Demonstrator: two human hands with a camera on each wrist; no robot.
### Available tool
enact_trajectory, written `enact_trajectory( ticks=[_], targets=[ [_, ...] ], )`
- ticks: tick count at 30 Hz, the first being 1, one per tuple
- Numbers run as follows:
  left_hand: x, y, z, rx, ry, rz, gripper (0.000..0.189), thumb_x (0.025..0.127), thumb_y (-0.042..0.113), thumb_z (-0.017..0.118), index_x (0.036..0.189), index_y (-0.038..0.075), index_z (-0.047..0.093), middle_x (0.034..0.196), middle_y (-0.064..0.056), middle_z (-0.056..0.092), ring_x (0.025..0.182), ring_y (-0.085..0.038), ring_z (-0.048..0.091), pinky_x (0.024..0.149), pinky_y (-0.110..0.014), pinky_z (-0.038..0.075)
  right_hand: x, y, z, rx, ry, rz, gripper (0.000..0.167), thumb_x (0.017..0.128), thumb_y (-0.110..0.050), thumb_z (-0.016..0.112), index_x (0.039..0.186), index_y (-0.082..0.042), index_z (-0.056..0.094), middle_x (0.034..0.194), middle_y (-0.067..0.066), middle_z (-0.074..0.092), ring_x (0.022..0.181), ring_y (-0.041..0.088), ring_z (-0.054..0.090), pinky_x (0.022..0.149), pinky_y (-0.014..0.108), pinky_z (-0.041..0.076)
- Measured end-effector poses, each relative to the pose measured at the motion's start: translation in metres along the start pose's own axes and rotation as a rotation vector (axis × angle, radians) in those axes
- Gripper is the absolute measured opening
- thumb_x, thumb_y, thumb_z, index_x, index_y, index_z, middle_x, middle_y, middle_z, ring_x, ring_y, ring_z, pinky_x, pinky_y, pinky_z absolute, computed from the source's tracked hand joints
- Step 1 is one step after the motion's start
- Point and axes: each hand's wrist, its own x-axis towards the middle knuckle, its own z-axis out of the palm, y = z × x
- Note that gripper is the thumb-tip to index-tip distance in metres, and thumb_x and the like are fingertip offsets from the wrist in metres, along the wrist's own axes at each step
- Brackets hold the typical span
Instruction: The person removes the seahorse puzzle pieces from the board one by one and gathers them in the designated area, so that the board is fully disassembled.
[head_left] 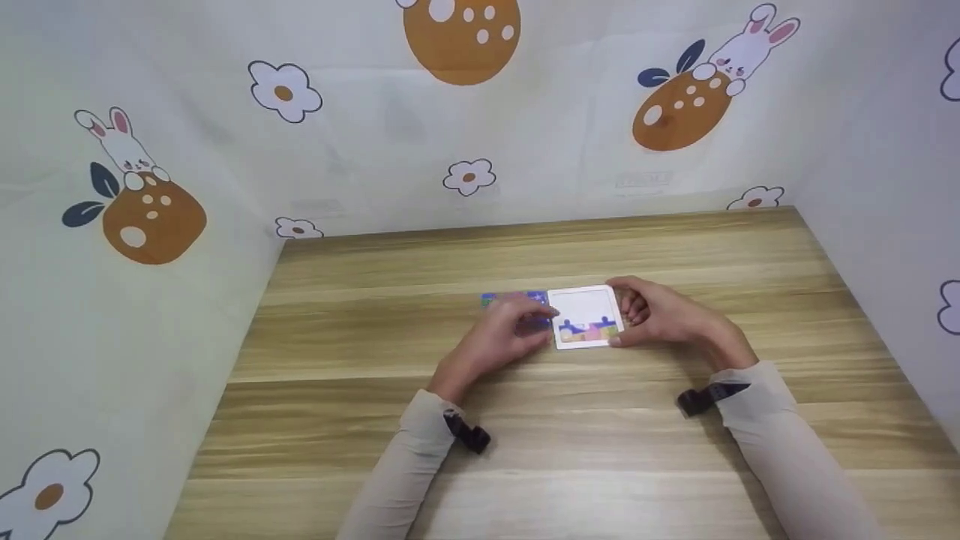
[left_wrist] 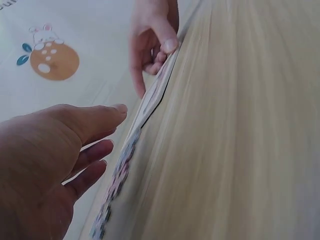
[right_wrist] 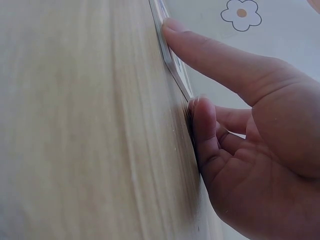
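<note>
A small white-bordered jigsaw tray lies on the table in the head view. Coloured jigsaw pieces fill its near part, and the far part shows bare white. My right hand holds the tray by its right side, thumb at the near corner and index finger at the far one. Just left of the tray, my left hand hovers with thumb and fingers apart and partly covers a patch of blue, patterned jigsaw pieces. The left wrist view shows these pieces edge-on, with nothing between the left fingers.
The wood-grain table extends around the tray. A pale cloth printed with rabbits, fruit and flowers walls the back and sides. Black wrist cameras sit on both sleeves.
</note>
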Motion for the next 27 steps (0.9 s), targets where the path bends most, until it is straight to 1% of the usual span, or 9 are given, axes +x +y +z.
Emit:
enact_trajectory(
  ticks=[3, 8, 13, 15, 18, 21, 24, 27],
  targets=[
    [0.009, 0.007, 0.009, 0.029, -0.029, 0.027, 0.033, 0.098, 0.021, 0.081, 0.13, 0.011, 0.077, 0.128, -0.003, 0.08, 0.122, -0.019, 0.072, 0.113, -0.035, 0.054, 0.0, -0.001, 0.0, -0.002, 0.002, 0.0, 0.099, 0.081, -0.02, 0.098, 0.161, -0.005, 0.043, 0.114, 0.014, 0.06, 0.101, 0.024, 0.057, 0.087, 0.021, 0.052],
    [0.018, 0.018, 0.024, 0.033, -0.076, 0.027, 0.037, 0.099, 0.023, 0.08, 0.134, 0.013, 0.075, 0.13, -0.002, 0.078, 0.121, -0.017, 0.071, 0.11, -0.03, 0.055, 0.0, 0.0, 0.0, -0.003, 0.002, -0.009, 0.099, 0.08, -0.021, 0.098, 0.161, -0.003, 0.043, 0.113, 0.014, 0.061, 0.1, 0.023, 0.057, 0.087, 0.02, 0.053],
    [0.024, 0.024, 0.034, -0.006, -0.064, 0.014, 0.036, 0.1, 0.02, 0.079, 0.134, 0.011, 0.074, 0.128, -0.004, 0.078, 0.114, -0.018, 0.073, 0.102, -0.028, 0.058, 0.0, -0.001, 0.001, -0.001, -0.002, -0.037, 0.1, 0.078, -0.018, 0.099, 0.159, -0.001, 0.043, 0.111, 0.014, 0.06, 0.098, 0.022, 0.057, 0.086, 0.02, 0.053],
    [0.027, 0.027, 0.038, 0.0, -0.063, 0.0, 0.036, 0.1, 0.021, 0.078, 0.135, 0.012, 0.075, 0.128, -0.004, 0.078, 0.113, -0.017, 0.072, 0.101, -0.028, 0.058, 0.0, -0.001, 0.001, 0.001, -0.004, -0.046, 0.1, 0.078, -0.017, 0.099, 0.159, 0.0, 0.043, 0.11, 0.014, 0.06, 0.097, 0.021, 0.057, 0.085, 0.02, 0.053],
    [0.031, 0.03, 0.043, 0.025, -0.084, -0.023, 0.037, 0.101, 0.023, 0.077, 0.137, 0.014, 0.074, 0.129, -0.002, 0.077, 0.113, -0.015, 0.069, 0.102, -0.028, 0.056, 0.0, -0.001, 0.001, 0.002, -0.003, -0.05, 0.1, 0.078, -0.015, 0.099, 0.158, 0.001, 0.043, 0.11, 0.015, 0.06, 0.096, 0.021, 0.057, 0.085, 0.02, 0.053],
    [0.035, 0.034, 0.048, 0.041, -0.092, -0.04, 0.037, 0.101, 0.024, 0.077, 0.137, 0.015, 0.075, 0.125, -0.001, 0.078, 0.11, -0.015, 0.066, 0.098, -0.026, 0.054, -0.001, -0.002, 0.001, 0.011, -0.002, -0.057, 0.1, 0.078, -0.014, 0.099, 0.159, 0.002, 0.043, 0.11, 0.016, 0.06, 0.097, 0.021, 0.057, 0.085, 0.02, 0.053],
    [0.037, 0.037, 0.051, 0.056, -0.081, -0.057, 0.035, 0.1, 0.023, 0.078, 0.135, 0.016, 0.076, 0.118, -0.001, 0.078, 0.105, -0.015, 0.065, 0.093, -0.024, 0.054, -0.001, -0.002, 0.0, 0.013, -0.001, -0.058, 0.1, 0.077, -0.013, 0.099, 0.159, 0.002, 0.043, 0.11, 0.016, 0.061, 0.097, 0.022, 0.058, 0.085, 0.02, 0.053],
    [0.037, 0.038, 0.053, 0.055, -0.066, -0.064, 0.033, 0.099, 0.022, 0.079, 0.132, 0.016, 0.078, 0.115, 0.0, 0.079, 0.103, -0.017, 0.065, 0.092, -0.025, 0.053, -0.001, -0.002, 0.0, 0.014, -0.003, -0.06, 0.101, 0.077, -0.014, 0.099, 0.159, 0.001, 0.042, 0.111, 0.016, 0.061, 0.097, 0.022, 0.058, 0.085, 0.02, 0.054]
  ],
)
